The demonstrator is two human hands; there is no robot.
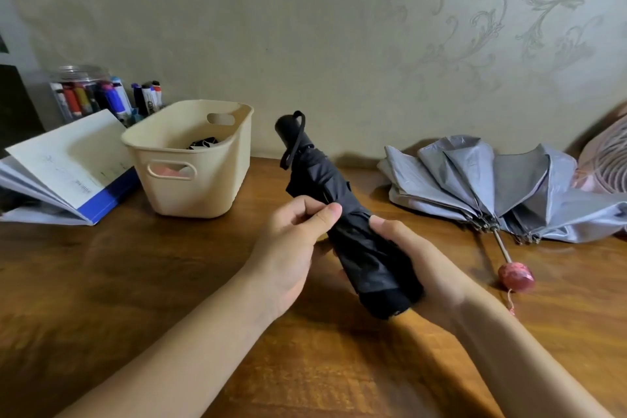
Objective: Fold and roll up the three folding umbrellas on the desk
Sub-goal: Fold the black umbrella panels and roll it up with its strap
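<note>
Gripping one black umbrella [353, 231], two hands.

Both hands, left [291, 248] and right [417, 258], grip the black umbrella [353, 224] above the desk [135, 282].

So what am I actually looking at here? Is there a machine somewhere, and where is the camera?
No machine: a person works with bare hands, filmed by a wide camera worn on the head, looking forward and down. The left hand and right hand hold a black umbrella, already collapsed, above a wooden desk; the left fingers pinch its fabric. On the right lies a grey umbrella, fabric loose and unrolled, with a pink handle. On the left stand a cream basket, an open book and a jar of markers.
</note>
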